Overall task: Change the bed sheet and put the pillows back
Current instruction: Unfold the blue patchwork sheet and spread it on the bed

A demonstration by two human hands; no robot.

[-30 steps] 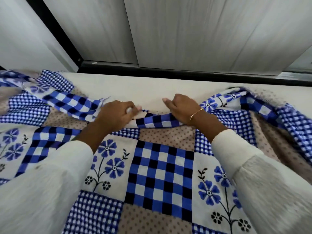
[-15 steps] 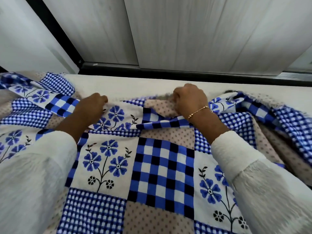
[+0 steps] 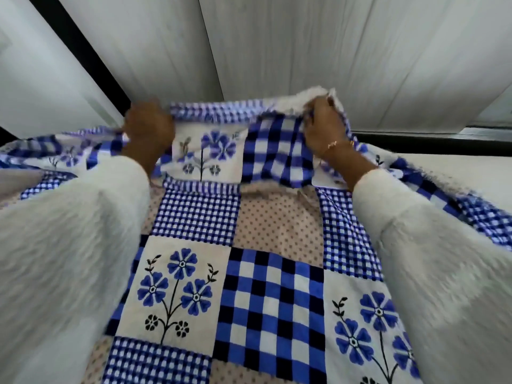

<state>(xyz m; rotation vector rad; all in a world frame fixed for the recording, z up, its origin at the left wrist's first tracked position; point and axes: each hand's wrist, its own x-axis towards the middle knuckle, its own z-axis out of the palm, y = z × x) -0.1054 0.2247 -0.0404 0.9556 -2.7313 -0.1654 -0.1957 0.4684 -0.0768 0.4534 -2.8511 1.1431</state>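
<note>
Head view: we see the bed sheet spread over the bed, its far edge lifted toward the wall panels. Left hand and right hand each clamp that edge. It looks soft and light; we'd hold the hem. Motion blur hides the fingers; no pillows in sight.

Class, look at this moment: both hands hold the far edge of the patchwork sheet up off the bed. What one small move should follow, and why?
Probably carry the edge forward and lower it toward the wall side. Both the left hand and the right hand grip the raised edge of the sheet, and bare mattress shows beyond it on the right.
</note>
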